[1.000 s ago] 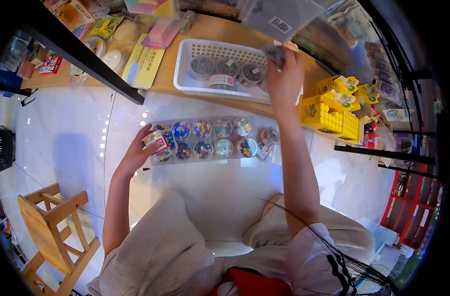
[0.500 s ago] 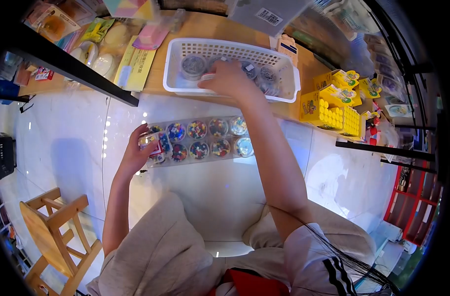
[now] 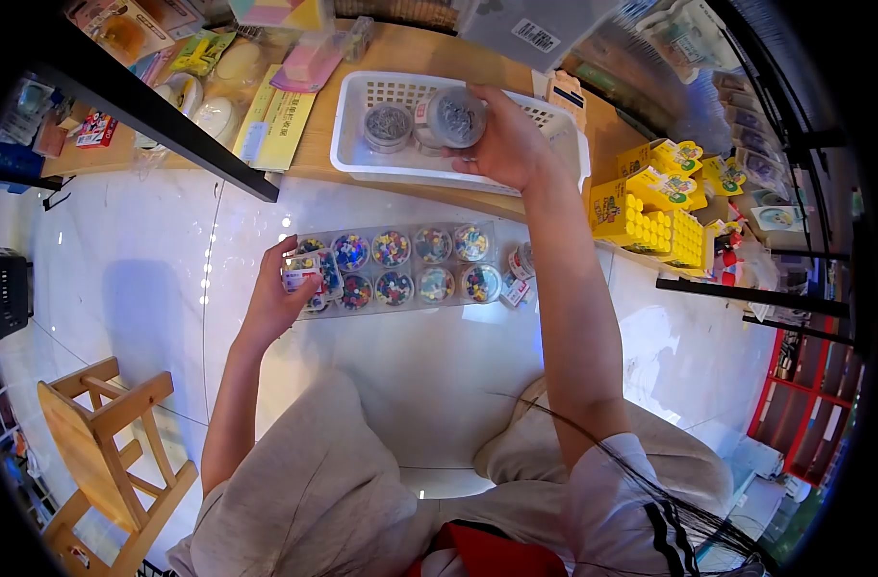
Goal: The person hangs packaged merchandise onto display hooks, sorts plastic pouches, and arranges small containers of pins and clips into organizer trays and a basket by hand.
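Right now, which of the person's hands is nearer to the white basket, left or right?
Right. The right hand is over the white basket, gripping a round clear tub; the left hand is below and away, at the pack of colored pins.

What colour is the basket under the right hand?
The basket is white, clearest in the head view.

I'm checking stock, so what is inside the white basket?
A round tub of grey pieces sits at the left of the white basket. The right hand and its tub cover much of the rest.
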